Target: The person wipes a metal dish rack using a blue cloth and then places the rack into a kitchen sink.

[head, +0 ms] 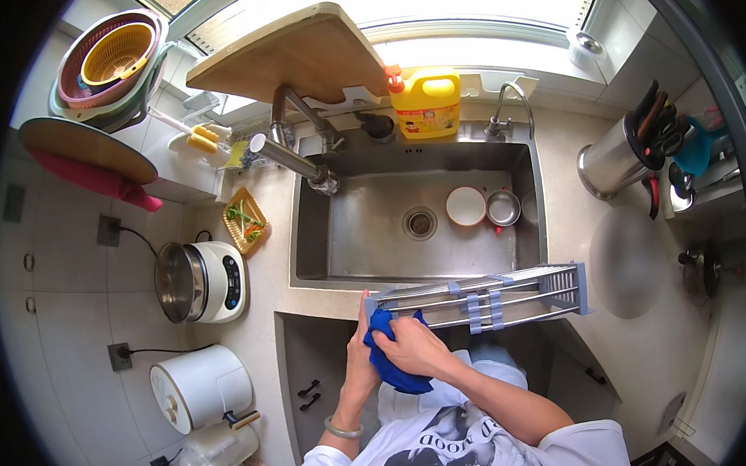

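Note:
Both my hands are at the left end of a long rack with metal rods and blue-grey plastic ends and clips. It is held sideways in front of the sink's near edge. My left hand grips the rack's left end panel from outside, fingers pointing up along it. A blue cloth is bunched in my right hand, which presses it against the rods at that end. Part of the left hand is hidden behind the cloth. The rack's right end reaches over the counter.
The steel sink holds a white bowl and a small metal cup. A pull-out faucet leans over its left side. Behind stand a yellow jug and a cutting board. A knife holder is right; an electric pot is left.

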### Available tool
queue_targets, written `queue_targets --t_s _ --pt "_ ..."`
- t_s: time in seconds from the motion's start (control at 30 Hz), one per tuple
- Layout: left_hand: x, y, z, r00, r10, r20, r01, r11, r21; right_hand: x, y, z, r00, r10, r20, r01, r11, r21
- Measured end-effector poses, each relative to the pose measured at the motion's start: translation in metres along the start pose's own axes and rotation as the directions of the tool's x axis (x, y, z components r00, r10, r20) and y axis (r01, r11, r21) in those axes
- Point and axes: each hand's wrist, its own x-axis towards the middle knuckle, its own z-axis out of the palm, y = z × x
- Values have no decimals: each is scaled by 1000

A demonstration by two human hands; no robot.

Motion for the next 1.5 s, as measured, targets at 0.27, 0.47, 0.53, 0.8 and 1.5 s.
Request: queue_targets --t_s 0.27,0.47,0.53,0.8,1.5 --pt "5 9 -3 994 -88 62 91 995 -39 -48 7 -3 990 48 136 -81 963 256" --pt "3 -19 6 988 155 -11 -155 988 -23 -23 6 19 974 187 -130 -131 927 353" --pt "7 -12 2 992 123 -1 -123 990 -66 -17 5 25 984 163 -70 -138 953 271" --pt "19 6 -3 980 158 -119 -159 987 6 -61 7 -77 989 48 -142 44 812 582" --pt "-10 -6 20 952 245 -182 -231 968 93 60 19 -61 780 -454 431 625 603 -496"
